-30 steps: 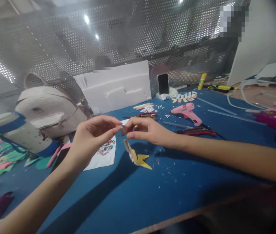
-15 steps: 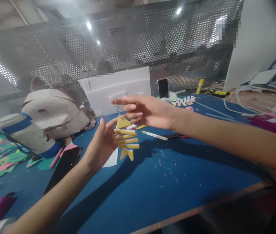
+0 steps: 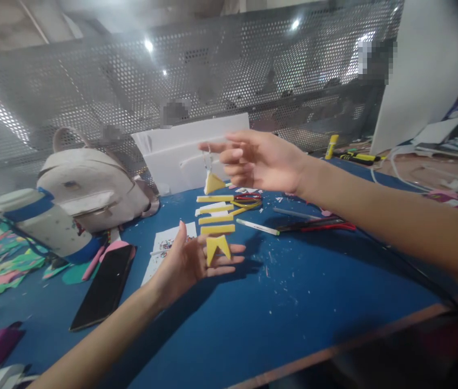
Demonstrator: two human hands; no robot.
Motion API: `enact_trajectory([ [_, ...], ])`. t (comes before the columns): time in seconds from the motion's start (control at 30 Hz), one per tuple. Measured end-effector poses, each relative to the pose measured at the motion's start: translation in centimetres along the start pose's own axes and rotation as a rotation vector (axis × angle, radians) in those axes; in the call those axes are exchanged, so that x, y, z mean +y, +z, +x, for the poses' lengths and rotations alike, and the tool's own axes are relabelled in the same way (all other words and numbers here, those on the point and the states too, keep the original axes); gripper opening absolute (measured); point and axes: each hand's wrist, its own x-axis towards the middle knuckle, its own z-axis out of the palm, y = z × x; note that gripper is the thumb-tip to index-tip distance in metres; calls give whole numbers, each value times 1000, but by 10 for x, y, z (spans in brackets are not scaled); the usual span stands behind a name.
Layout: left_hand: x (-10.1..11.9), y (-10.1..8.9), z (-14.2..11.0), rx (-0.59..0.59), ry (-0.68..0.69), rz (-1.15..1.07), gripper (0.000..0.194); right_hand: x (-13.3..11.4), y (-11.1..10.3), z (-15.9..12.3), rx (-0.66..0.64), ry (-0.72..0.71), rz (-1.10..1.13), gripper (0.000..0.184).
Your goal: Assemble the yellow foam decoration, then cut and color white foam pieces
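A yellow fishbone-shaped keychain [image 3: 217,220] of flat foam-like pieces hangs in front of me: triangular head, several thin bars and a forked tail. Its metal ring and chain loop over the index finger of my right hand [image 3: 269,162], whose other fingers are curled. Below it, my left hand [image 3: 184,262] lies palm up with fingers spread, just behind the tail; whether the two touch I cannot tell. White paper [image 3: 149,266] with small coloured beads shows beyond the left hand. Yellow-handled scissors [image 3: 249,205] lie behind the bars.
On the blue table [image 3: 294,324] are a black phone [image 3: 103,286], a white-barrelled pen [image 3: 257,227] and red-handled pliers-like tools [image 3: 330,227]. A bottle [image 3: 46,224], a pale backpack [image 3: 87,181] and foam scraps [image 3: 2,270] stand left. A mesh partition [image 3: 213,70] rises behind.
My right hand has risen and moved right, lifting the keychain ring. The left hand has moved lower and turned palm up, fingers spread under the tail. The bars now hang facing me more squarely.
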Motion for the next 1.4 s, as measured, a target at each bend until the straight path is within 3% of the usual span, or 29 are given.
enact_trajectory([
  [0.2, -3, -9, -3, 4, -44, -26, 84, -24, -26, -14, 224, -31, -52, 30],
  [0.33, -4, -13, -7, 21, -46, -30, 85, -40, -66, -21, 273, -68, -21, 52],
  [0.53, -5, -15, -7, 49, -20, -34, 81, -60, -131, -26, 514, -123, -75, 33],
  [0.8, -3, -15, -11, 89, 5, -60, 75, -68, -204, -54, 765, -152, -136, 50],
  [1.03, -2, -16, -10, 118, 24, -120, 72, -55, -226, -56, 841, -148, -185, 57],
  [1.23, 0, -12, -14, 130, 15, -132, 71, -52, -239, -33, 887, -132, -224, 38],
  [1.33, -1, -12, -15, 145, 12, -135, 71, -48, -248, -30, 934, -129, -254, 24],
  [1.4, -2, -14, -15, 156, 7, -137, 70, -43, -254, -33, 979, -128, -294, 24],
])
